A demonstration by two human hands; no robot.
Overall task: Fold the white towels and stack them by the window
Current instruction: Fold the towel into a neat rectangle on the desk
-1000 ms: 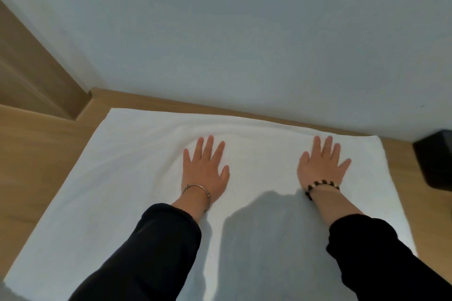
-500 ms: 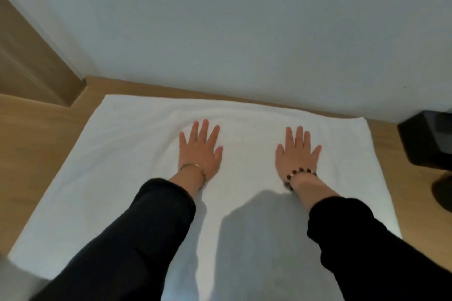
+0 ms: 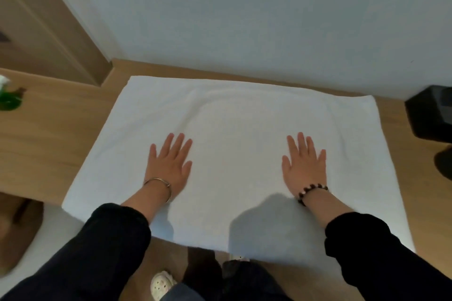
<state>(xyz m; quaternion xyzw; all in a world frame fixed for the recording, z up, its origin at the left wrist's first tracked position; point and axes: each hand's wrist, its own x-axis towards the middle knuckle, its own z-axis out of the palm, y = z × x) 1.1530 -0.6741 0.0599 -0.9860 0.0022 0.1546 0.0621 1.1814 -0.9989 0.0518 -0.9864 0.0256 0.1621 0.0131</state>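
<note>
Pressing my left hand [image 3: 168, 166] and right hand [image 3: 304, 166] flat, fingers straight and spread, on the white towel [image 3: 232, 117] lying on the wooden surface [image 3: 49, 134] beneath my 2 hands.

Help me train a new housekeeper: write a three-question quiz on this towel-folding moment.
1. Multiple choice: how do the left hand and right hand meet the white towel?
A. Both lie flat on it, palms down
B. Both grip its far corners
C. One lifts an edge and the other hangs free

2. True or false: the towel is rolled into a tight bundle.

3. Fill in: the beaded bracelet sits on the ___ wrist.

Key: 1 A; 2 false, it lies spread out flat; 3 right.
</note>
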